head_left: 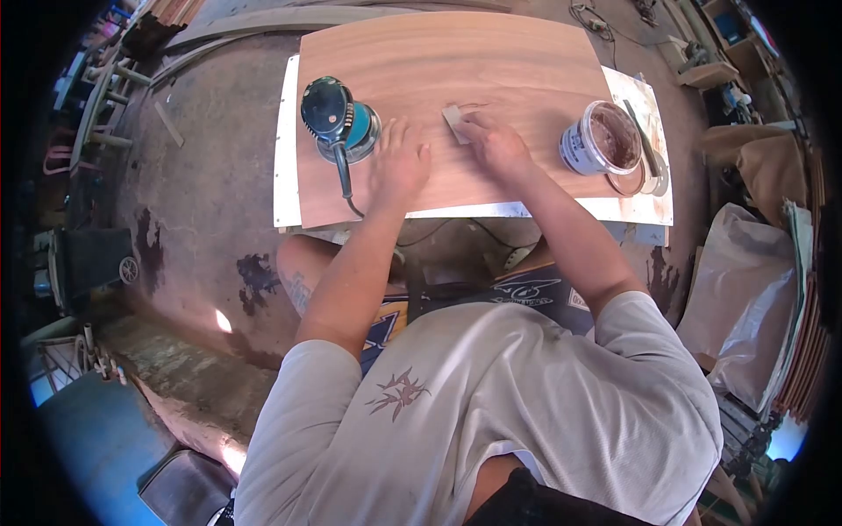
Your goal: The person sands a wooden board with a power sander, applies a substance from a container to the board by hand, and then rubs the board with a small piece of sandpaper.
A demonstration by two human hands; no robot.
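Observation:
A reddish-brown wooden panel (pixel 456 61) lies flat in front of me. My left hand (pixel 402 167) rests on it with the fingers stretched out, holding nothing, just right of a teal and black electric sander (pixel 330 118). My right hand (pixel 497 151) is closed on a small, pale, flat scraper (pixel 455 125), whose blade touches the panel. Beside the blade a thin dark streak marks the wood. To the right stands an open white tub (pixel 582 151) of brown paste, with its round lid (pixel 626 182) partly under it.
The panel lies on a white board (pixel 286 149) that shows around its edges. Flat tools (pixel 651 149) lie right of the tub. The sander's cord (pixel 346 180) runs off the front edge. Plastic-wrapped sheets (pixel 741 289) lean at the right, and a wooden frame (pixel 105 114) stands at the left.

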